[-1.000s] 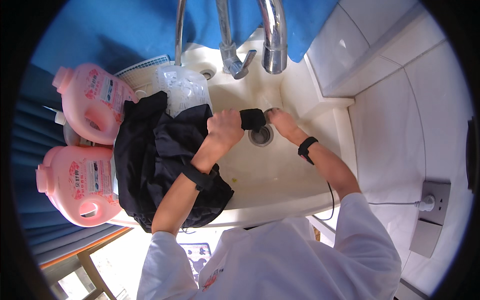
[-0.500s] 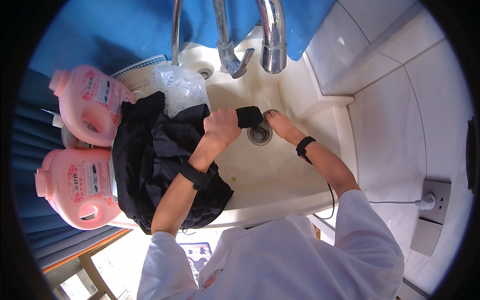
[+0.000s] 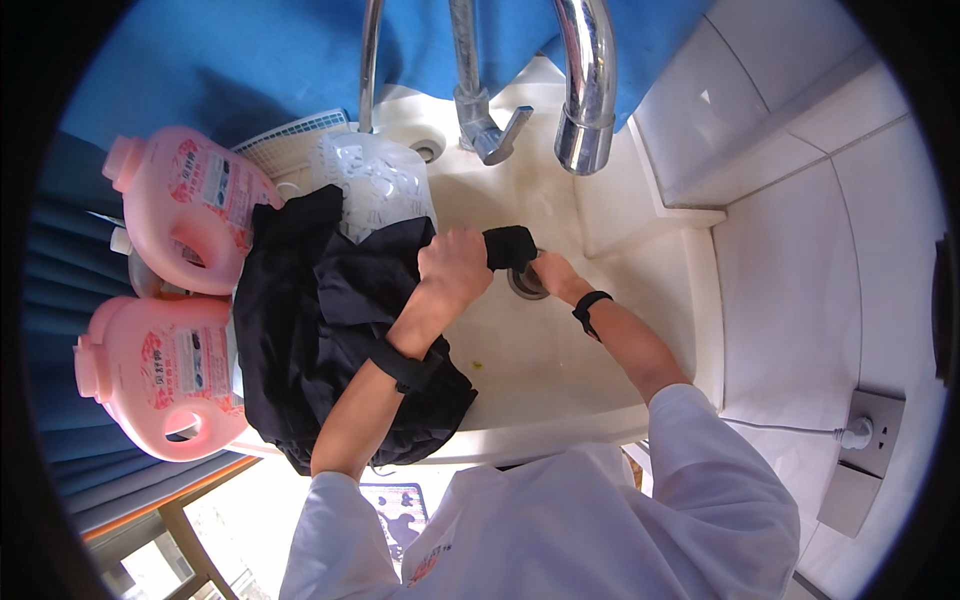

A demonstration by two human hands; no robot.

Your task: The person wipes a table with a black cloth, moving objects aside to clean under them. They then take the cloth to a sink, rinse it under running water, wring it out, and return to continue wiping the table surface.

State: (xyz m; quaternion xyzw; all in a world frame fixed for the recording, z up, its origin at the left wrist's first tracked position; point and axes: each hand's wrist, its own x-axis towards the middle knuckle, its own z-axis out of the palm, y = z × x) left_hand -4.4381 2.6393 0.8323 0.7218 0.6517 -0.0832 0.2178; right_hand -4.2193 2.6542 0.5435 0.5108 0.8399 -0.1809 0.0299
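A rumpled black garment (image 3: 330, 320) lies over the left part of the cream sink (image 3: 570, 370) and its front rim. My left hand (image 3: 455, 268) is closed in a fist around a black cloth end (image 3: 510, 247), which sticks out to the right of the fist; whether it belongs to the garment is hidden. My right hand (image 3: 558, 277) is closed beside that end, above the metal drain (image 3: 526, 284), fingertips pinched together. What lies between those fingertips is too small to make out. The drain is partly covered by the cloth and the right hand.
Pink bottles (image 3: 195, 210) stand at the left, next to a translucent plastic bag (image 3: 370, 180) and a white basket (image 3: 290, 140). A chrome faucet (image 3: 586, 110) and its lever valve (image 3: 490, 135) overhang the back. A plugged socket (image 3: 875, 430) is on the right wall.
My right hand has drawn in closer to the black cloth end, now covering more of the drain. My left hand keeps its grip. The whole view has shifted slightly.
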